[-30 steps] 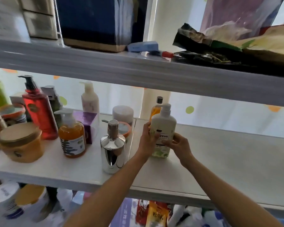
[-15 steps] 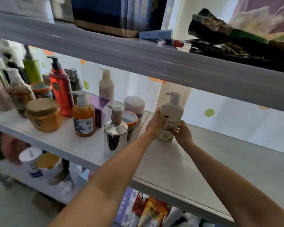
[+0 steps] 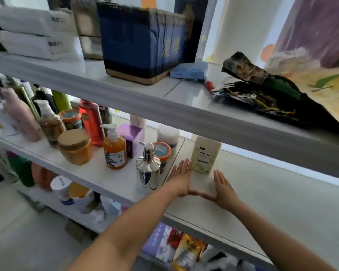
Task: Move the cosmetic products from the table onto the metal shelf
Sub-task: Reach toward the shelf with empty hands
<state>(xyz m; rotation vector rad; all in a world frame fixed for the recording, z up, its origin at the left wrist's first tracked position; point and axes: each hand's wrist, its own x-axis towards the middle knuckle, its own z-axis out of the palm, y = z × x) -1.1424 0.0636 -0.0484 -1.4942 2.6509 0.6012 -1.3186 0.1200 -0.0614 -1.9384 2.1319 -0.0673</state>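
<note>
So the cream pump bottle (image 3: 205, 156) is parked upright on the metal shelf (image 3: 272, 202), a bit right of centre frame. Its pump top is hidden behind the edge of the upper board (image 3: 164, 108). Neither hand holds anything. The left hand (image 3: 181, 177) and right hand (image 3: 223, 187) lie flat and spread below the bottle, fingers straight, thumbs nearly meeting. The left fingertips sit just beside the bottle's lower left corner, and we can't tell if they touch it. The right hand is clearly apart from it.

Our read is that this placement is done and we're letting go. To do that well, we pull both hands straight back toward the bottom of the frame. We don't want to sweep sideways, because the chrome dispenser (image 3: 148, 167) stands right next to the left wrist and looks easy to knock. The teal-lid jar (image 3: 161, 152) is close behind it too. The right part of the shelf looks like the obvious spot for the next bottles.

Compared with half a second ago, both hands were wrapped around the bottle and now they're off it and opened flat. The bottle itself hasn't really shifted next to the jar. The view has also tipped, so now we see the top of the upper board.
</note>
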